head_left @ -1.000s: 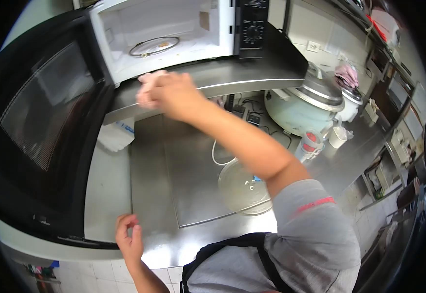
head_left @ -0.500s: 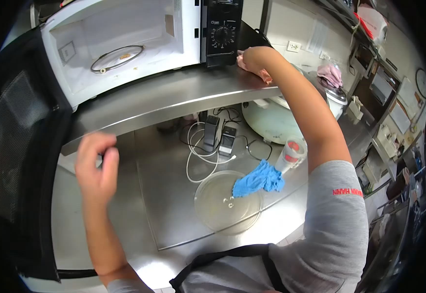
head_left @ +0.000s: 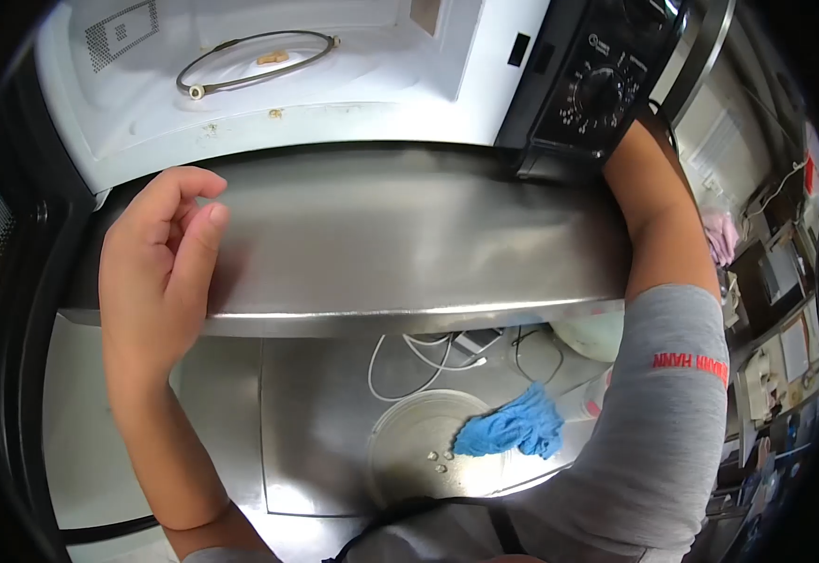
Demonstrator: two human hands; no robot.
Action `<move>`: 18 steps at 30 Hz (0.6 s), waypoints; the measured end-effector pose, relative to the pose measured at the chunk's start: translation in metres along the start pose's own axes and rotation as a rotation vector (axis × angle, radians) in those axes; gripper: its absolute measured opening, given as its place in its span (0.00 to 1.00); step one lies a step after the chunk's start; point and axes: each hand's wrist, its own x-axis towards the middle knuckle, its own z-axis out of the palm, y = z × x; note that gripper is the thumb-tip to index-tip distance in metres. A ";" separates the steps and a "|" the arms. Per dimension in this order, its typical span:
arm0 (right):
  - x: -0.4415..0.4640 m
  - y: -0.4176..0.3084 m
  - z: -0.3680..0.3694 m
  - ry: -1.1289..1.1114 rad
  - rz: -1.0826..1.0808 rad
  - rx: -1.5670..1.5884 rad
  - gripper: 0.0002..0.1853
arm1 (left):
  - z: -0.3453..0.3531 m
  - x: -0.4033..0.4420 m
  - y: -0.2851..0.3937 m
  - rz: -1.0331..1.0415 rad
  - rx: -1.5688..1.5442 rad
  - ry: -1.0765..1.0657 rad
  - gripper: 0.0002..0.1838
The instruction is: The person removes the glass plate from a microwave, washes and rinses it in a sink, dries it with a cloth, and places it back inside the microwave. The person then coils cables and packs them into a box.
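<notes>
My left hand (head_left: 161,258) hovers over the left part of the steel shelf (head_left: 381,244), fingers loosely curled, thumb apart and nothing held. My right forearm (head_left: 658,188) reaches past the right side of the microwave (head_left: 334,122); the hand itself is hidden behind the black control panel (head_left: 583,98). Inside the microwave lies a roller ring (head_left: 197,91) around a small brown scrap (head_left: 273,57). Brown crumbs (head_left: 275,114) dot its front floor. The pink cloth that my right hand was on is out of sight.
The microwave door (head_left: 1,244) hangs open at the left. On the lower steel surface, a glass turntable plate (head_left: 391,436) lies partly beneath a crumpled blue cloth (head_left: 513,427), near white cables (head_left: 381,375). Another pink cloth (head_left: 721,235) is at the right.
My view has moved closer to the microwave and shelf. My right hand, earlier on a pink cloth beside the microwave, has gone behind its right side. My left hand has risen over the shelf.
</notes>
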 end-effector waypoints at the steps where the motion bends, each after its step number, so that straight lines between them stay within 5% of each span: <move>1: -0.003 0.000 0.004 0.006 0.006 0.011 0.13 | 0.000 -0.002 0.001 -0.028 0.005 -0.009 0.06; 13: -0.229 -0.020 -0.009 0.046 -0.403 0.130 0.15 | -0.004 0.008 -0.018 -0.050 0.116 -0.130 0.12; 18: -0.341 0.061 0.014 -0.009 -0.542 0.398 0.16 | -0.004 -0.033 -0.011 0.182 -0.096 0.447 0.12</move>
